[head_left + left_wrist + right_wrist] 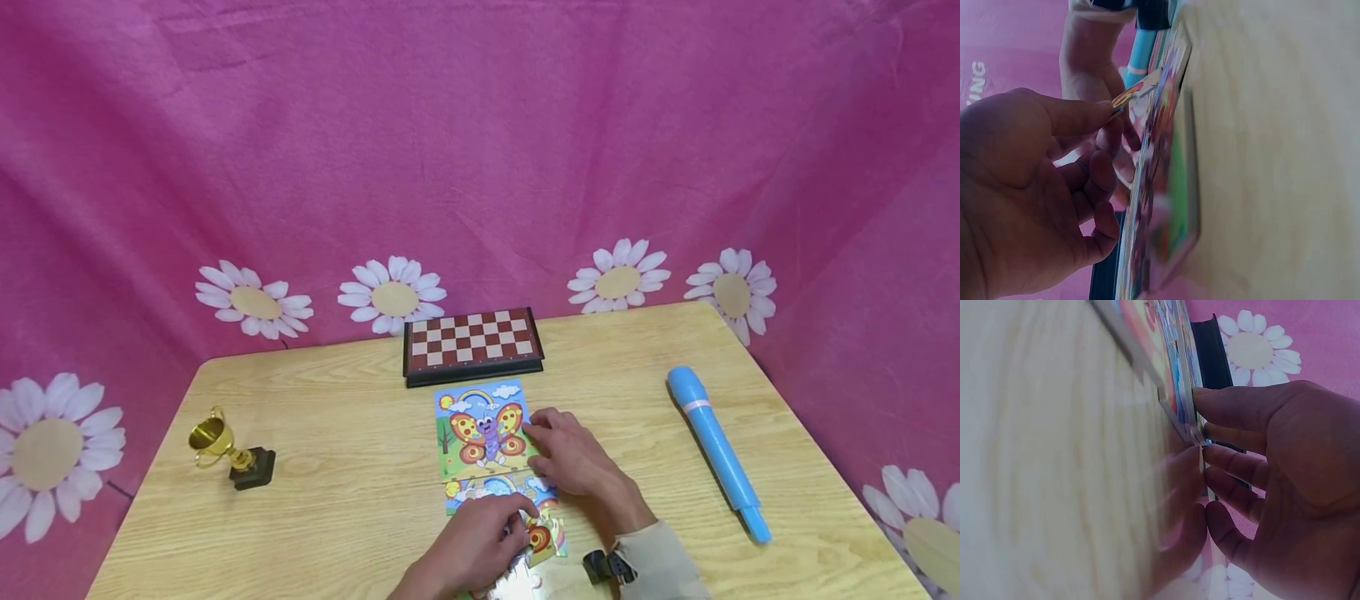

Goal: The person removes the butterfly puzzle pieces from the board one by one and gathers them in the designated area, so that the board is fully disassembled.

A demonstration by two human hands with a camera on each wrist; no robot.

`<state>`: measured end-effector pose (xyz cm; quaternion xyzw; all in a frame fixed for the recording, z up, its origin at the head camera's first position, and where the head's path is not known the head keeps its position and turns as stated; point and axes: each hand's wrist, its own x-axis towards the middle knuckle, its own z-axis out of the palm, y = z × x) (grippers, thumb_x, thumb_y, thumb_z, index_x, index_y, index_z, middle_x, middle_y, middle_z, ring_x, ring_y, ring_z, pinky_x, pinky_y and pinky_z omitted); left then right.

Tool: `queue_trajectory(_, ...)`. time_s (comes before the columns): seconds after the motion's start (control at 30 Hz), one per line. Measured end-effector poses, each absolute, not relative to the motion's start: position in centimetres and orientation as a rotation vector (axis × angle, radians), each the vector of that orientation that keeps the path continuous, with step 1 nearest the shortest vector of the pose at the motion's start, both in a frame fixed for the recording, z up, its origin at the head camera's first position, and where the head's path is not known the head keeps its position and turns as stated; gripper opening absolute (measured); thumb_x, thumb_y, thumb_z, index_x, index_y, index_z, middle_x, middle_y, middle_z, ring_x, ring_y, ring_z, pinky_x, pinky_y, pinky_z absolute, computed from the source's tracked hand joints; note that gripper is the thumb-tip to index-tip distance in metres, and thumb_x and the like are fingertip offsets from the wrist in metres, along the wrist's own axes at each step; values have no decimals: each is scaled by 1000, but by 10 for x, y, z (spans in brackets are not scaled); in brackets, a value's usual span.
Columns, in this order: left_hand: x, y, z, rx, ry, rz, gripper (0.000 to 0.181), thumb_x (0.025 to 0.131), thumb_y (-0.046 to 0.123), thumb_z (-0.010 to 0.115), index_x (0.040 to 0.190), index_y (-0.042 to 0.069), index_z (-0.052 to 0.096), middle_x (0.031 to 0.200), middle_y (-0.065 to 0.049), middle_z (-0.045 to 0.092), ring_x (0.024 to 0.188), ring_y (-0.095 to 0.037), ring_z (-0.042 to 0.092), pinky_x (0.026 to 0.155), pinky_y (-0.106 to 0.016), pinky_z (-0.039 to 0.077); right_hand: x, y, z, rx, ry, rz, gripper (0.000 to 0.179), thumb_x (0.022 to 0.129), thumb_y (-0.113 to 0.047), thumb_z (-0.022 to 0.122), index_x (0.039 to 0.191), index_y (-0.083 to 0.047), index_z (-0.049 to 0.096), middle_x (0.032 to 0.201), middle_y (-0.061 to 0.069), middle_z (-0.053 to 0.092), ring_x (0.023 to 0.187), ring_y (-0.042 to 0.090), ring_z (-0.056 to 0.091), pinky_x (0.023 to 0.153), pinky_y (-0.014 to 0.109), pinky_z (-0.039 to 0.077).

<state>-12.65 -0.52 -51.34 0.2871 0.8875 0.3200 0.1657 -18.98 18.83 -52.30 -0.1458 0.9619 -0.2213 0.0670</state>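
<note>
A butterfly picture card [480, 427] lies on the table, and a partly covered jigsaw puzzle [491, 485] with a similar picture lies just in front of it. My left hand [483, 533] is over the puzzle. Between thumb and forefinger it pinches a puzzle piece [1138, 90], tilted up from the layer below. My right hand [573, 454] rests at the right edge of the card and puzzle, thumb touching the edge [1192, 403] and fingers loosely bent on the tabletop. The left hand hides part of the puzzle, and glare washes out its front.
Behind the card stands a folded chessboard box [472, 343]. A gold trophy cup [225, 443] on a dark base is at the left. A blue microphone-shaped tube [716, 450] lies at the right. Pink flowered cloth [480, 167] hangs around the table [337, 500].
</note>
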Motion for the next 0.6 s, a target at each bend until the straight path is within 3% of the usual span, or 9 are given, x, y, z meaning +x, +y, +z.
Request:
queue_trajectory(0.3, -117, 3, -514, 966, 2519, 828, 20, 89, 21, 58, 106, 27, 67, 72, 24, 54, 72, 5, 48, 73, -21, 40, -191, 188, -524, -440, 2894, -678, 51, 89, -26, 68, 135, -10, 56, 135, 4, 51, 116, 21, 45, 103, 39, 39)
queue_trajectory(0.6, -112, 13, -506, 917, 2409, 750, 24, 91, 23, 57, 111, 34, 67, 79, 25, 58, 80, 5, 50, 79, -27, 39, -191, 189, -525, -487, 2919, -651, 49, 89, -24, 67, 134, -9, 57, 135, 6, 51, 118, 23, 47, 101, 41, 40)
